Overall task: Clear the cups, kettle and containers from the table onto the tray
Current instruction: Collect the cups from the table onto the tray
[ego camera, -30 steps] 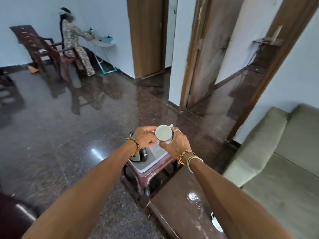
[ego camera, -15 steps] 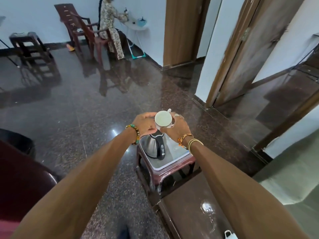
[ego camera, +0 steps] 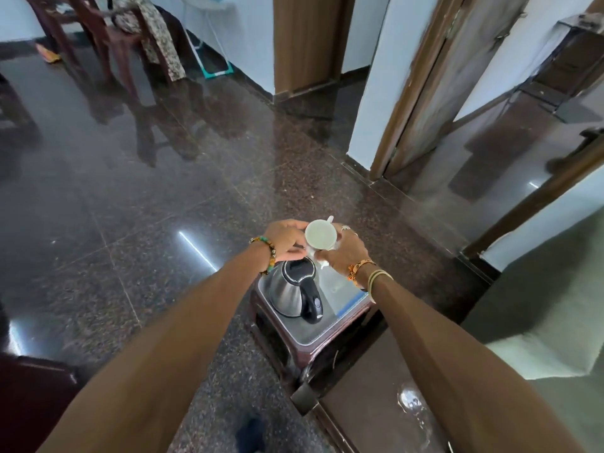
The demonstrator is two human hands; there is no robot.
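Half of the pale grey rectangular tray is taken up by a rounded stainless-steel kettle with a black handle. The tray's right half is bare. It covers nearly the whole top of a low maroon plastic stool, which stands just past the corner of the dark brown polished table. Dark glossy granite floor lies open to the left and beyond, and a pale green sofa closes in the right side.

Both arms reach straight forward. The left hand curls its fingers against the left side of a small white ceramic cup, and the right hand grips the cup's right side. The cup is upright, mouth up, held in the air over the tray's far end, just beyond the kettle's lid. Something white shows beneath it, too blurred to name.

The two-handed grip matches half a second ago. The view has dipped, so the kettle, mostly hidden behind the left wrist a second ago, now shows whole.
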